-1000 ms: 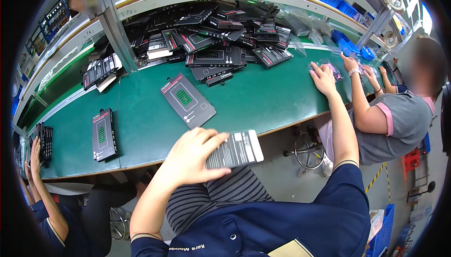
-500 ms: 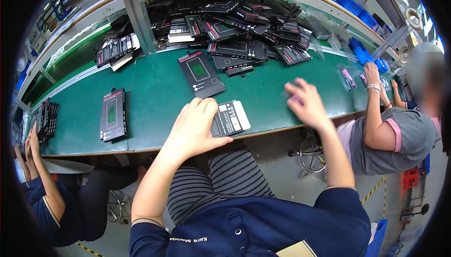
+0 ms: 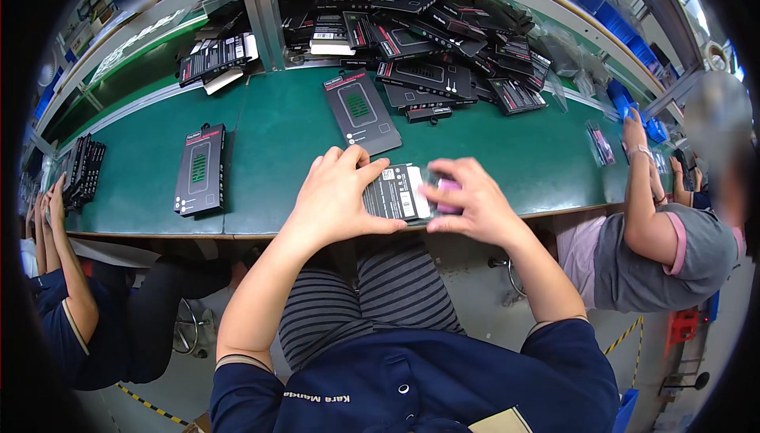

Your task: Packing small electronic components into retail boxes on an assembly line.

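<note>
My left hand (image 3: 336, 195) is closed around a small black box (image 3: 391, 193), which lies at the table's front edge with printed side up. At its right end the box stands open, with a white flap (image 3: 417, 189) sticking out. In my right hand (image 3: 479, 207) is a pink item in clear plastic (image 3: 449, 195), held against that open end. Whether part of it is inside the box cannot be made out. Just beyond my left hand lies a flat black box with a green pattern (image 3: 362, 111). A similar black box (image 3: 199, 170) rests farther left.
A large heap of black boxes (image 3: 427, 73) fills the back of the green table (image 3: 269, 132). More boxes stand in a row (image 3: 84, 170) at far left, near another person's hands. On the right a person (image 3: 657, 227) works beside clear-bagged pink items (image 3: 600, 142) and blue bins (image 3: 621, 99).
My right hand has moved left with the pink item, up to the open end of the box. My left hand still holds the box. The whole view has shifted slightly.
</note>
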Tool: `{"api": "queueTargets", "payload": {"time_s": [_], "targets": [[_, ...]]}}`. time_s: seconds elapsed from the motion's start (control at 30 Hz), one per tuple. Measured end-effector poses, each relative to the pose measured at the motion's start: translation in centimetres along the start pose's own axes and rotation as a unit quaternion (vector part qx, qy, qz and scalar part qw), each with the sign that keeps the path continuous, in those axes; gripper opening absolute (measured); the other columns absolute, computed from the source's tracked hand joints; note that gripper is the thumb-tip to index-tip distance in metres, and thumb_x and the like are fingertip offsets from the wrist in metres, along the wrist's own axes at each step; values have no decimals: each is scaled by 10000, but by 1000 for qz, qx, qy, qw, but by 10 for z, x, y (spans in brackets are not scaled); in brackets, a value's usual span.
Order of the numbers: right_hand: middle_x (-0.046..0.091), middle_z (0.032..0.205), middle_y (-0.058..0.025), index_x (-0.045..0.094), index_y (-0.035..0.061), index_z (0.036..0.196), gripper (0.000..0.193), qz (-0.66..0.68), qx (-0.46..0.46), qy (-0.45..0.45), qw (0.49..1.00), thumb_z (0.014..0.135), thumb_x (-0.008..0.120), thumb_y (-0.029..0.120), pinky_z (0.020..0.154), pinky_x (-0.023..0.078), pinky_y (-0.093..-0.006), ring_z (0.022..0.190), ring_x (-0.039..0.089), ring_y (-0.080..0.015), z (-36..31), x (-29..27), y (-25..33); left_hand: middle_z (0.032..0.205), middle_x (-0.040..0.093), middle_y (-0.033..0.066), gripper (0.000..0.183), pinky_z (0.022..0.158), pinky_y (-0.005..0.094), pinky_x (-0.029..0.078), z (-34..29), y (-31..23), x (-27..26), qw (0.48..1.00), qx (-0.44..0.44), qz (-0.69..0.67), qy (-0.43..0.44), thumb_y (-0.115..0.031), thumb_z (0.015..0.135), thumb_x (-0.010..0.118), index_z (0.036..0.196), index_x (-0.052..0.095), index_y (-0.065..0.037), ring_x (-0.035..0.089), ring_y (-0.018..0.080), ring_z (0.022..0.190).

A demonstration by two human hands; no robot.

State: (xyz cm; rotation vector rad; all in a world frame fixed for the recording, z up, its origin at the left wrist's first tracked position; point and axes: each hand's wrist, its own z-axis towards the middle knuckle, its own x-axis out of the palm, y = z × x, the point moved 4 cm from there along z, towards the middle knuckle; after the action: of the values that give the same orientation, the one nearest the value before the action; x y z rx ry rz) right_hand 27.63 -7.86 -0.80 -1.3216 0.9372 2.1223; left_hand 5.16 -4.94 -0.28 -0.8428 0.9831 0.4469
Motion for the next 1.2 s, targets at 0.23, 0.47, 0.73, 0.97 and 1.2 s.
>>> {"api": "queueTargets", "payload": {"time_s": [0.23, 0.47, 0.73, 0.97, 1.2], "targets": [[697, 1049, -147, 676, -7, 716, 240, 334, 146, -287, 886, 929, 632, 96, 860, 490, -332, 1036, 614, -203, 7, 19, 8, 1109, 570, 101, 753, 953, 399, 402, 7, -25, 13, 993, 107, -47, 17, -505, 581, 856, 1153, 670, -51, 530, 282, 1057], [538, 1363, -148, 574, 5, 1234, 292, 508, 66, -386, 767, 950, 510, 1, 1158, 280, -380, 1309, 468, -234, 40, -8, 18, 1189, 604, 164, 867, 921, 410, 476, 10, -25, 2, 994, 15, -105, 36, -380, 570, 888, 1294, 560, -34, 604, 312, 1052], [625, 1281, -155, 540, -78, 1334, 397, 766, 153, -135, 609, 989, 533, 118, 1022, 468, -328, 1163, 606, -208, 66, 1, 64, 1072, 615, 121, 873, 798, 351, 536, -7, -17, 5, 885, 49, -291, -361, -229, 596, 963, 1283, 449, -69, 641, 233, 942], [675, 1085, -104, 658, -2, 1056, 117, 281, -30, -443, 850, 966, 584, 11, 875, 496, -289, 979, 631, -160, 65, 9, 80, 1090, 628, 132, 211, 883, 273, 494, -7, -22, -27, 687, -4, -666, -292, 24, 991, 547, 1109, 400, -70, 602, 134, 961], [617, 1162, -148, 506, -16, 1159, 186, 570, -10, -409, 712, 979, 543, 8, 943, 498, -304, 1051, 615, -179, 65, 21, 91, 1056, 634, 132, 285, 880, 293, 506, -14, -30, -30, 739, -7, -591, -323, 33, 976, 551, 1207, 406, -50, 620, 153, 986]]}}
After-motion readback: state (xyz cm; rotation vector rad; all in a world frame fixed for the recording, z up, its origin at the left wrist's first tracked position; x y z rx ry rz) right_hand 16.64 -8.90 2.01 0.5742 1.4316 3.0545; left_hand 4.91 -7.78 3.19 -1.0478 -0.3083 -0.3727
